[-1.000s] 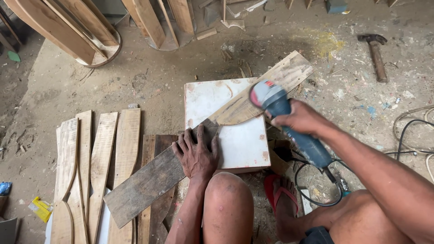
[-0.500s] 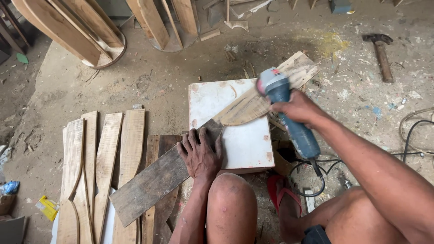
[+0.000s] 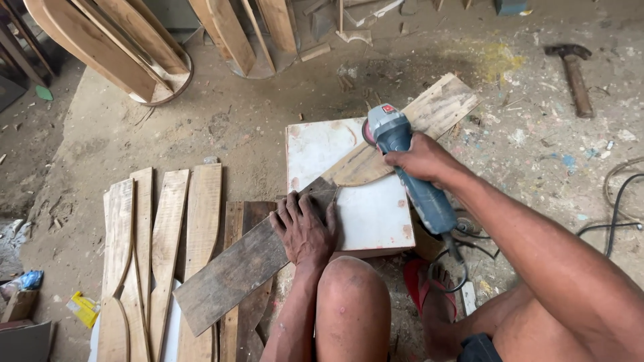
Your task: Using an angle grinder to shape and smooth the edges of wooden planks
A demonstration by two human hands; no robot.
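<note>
A long wooden plank (image 3: 255, 258) lies diagonally across a white square board (image 3: 376, 214); its near half is dark, its far end (image 3: 439, 107) pale. My left hand (image 3: 305, 228) presses flat on the plank's middle, fingers spread. My right hand (image 3: 419, 161) grips a blue and grey angle grinder (image 3: 402, 161), whose head rests on the plank's upper edge near the board's far side. A black cord (image 3: 456, 258) runs from the grinder's rear. My bare knee (image 3: 352, 295) is below the left hand.
Several cut curved wooden slats (image 3: 164, 248) lie side by side at the left. More planks (image 3: 221, 30) lean at the top. A hammer (image 3: 573, 70) lies at the upper right. Cables (image 3: 617, 201) trail at the right. A red sandal (image 3: 419, 281) is under my foot.
The grinder and my right hand have moved left along the plank, toward its middle. My left hand stays pressed on the plank.
</note>
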